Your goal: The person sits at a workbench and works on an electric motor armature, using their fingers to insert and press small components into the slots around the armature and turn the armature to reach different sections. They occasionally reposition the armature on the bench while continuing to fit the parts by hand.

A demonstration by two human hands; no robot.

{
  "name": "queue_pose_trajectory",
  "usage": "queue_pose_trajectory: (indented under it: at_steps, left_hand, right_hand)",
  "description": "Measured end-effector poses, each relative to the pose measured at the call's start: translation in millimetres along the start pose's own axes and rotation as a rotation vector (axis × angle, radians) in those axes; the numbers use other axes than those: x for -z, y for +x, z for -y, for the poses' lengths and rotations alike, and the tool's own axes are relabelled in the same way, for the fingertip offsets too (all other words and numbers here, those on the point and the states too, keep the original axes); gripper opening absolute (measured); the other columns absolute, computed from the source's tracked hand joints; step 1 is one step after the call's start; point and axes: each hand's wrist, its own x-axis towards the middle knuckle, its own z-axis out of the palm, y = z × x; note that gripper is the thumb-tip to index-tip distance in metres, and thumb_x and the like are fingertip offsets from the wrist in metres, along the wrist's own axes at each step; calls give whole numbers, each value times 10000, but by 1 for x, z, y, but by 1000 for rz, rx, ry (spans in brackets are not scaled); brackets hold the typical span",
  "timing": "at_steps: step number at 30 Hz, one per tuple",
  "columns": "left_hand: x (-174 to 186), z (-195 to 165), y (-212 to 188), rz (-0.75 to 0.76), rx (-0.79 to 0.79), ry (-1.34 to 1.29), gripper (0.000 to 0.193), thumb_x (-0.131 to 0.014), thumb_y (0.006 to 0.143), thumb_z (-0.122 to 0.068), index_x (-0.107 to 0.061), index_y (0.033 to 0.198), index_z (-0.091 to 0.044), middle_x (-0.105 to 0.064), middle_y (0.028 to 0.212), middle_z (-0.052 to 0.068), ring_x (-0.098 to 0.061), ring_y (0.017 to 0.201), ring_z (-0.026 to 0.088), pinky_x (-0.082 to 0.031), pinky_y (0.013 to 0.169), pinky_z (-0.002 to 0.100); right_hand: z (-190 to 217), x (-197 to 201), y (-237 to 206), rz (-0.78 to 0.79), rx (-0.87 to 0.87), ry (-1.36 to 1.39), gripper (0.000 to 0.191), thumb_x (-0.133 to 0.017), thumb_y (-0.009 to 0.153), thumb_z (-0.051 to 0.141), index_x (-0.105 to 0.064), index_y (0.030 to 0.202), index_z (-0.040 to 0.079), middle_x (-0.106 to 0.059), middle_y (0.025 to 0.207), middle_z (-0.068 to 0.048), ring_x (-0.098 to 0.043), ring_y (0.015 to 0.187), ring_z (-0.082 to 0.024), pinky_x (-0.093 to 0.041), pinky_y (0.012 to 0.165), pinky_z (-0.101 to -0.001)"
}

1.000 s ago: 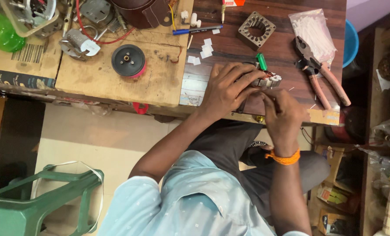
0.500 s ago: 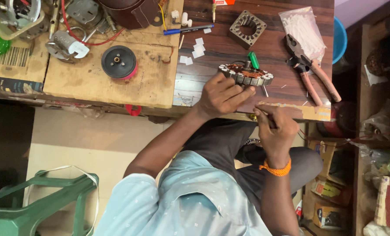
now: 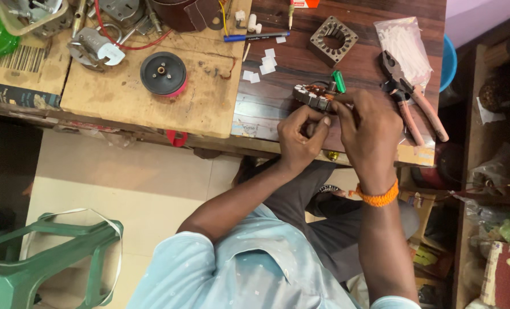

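Where the dark wooden table (image 3: pixel 300 63) meets its near edge, a small wound motor stator (image 3: pixel 315 95) is held between both hands, just above the tabletop. The left hand (image 3: pixel 299 133) is closed, thumb and forefinger pinched together at the stator's near left side. The right hand (image 3: pixel 368 130) is curled over its right end, fingers clamped on it and hiding that end. The stator's long axis is seen to run left to right, slightly tilted down toward the right; copper windings show on top. A green-handled tool (image 3: pixel 338 81) is set just behind the stator, touching or nearly so; which cannot be told. Pliers (image 3: pixel 412 100) with pink handles are laid right of the right hand. A square metal lamination frame (image 3: pixel 334 38) is placed farther back, well apart.
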Motion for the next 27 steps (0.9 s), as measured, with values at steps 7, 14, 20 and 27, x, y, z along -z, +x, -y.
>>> queue_pose_trajectory:
  at_steps: [7,14,20,27]
  left_hand:
    - [-7,3,2,-33,83,-106,198,-701,940,-45,-571,794,-11,-489,645,-46,-384,599,13,-304,529,254]
    - [8,-9,9,-26,-364,333,129,-750,893,-104,-629,929,-78,-554,839,0,-507,801,155,-420,735,350]
    - [34,-10,52,320,-730,595,460,-813,904,-259,-654,1334,-217,-645,1195,-46,-587,1120,188,-439,944,398]
    - [47,-12,58,427,-666,656,490,-819,927,-235,-654,1388,-256,-629,1183,-56,-595,1079,168,-427,930,384]
  right_hand:
    - [-14,-10,21,55,-127,70,87,-796,973,49,-726,989,-1,-638,734,-140,-573,586,-207,-423,556,-337]
    - [-32,-7,13,20,-331,130,120,-787,989,25,-704,924,-34,-513,621,-54,-407,569,-95,-323,515,-312]
    - [-38,2,-8,-71,-384,111,122,-821,965,31,-716,937,-23,-415,624,-4,-329,583,-76,-247,523,-293]
    - [-26,3,-35,-136,-388,95,167,-835,985,17,-682,937,-26,-412,676,-28,-330,632,-93,-258,568,-283]
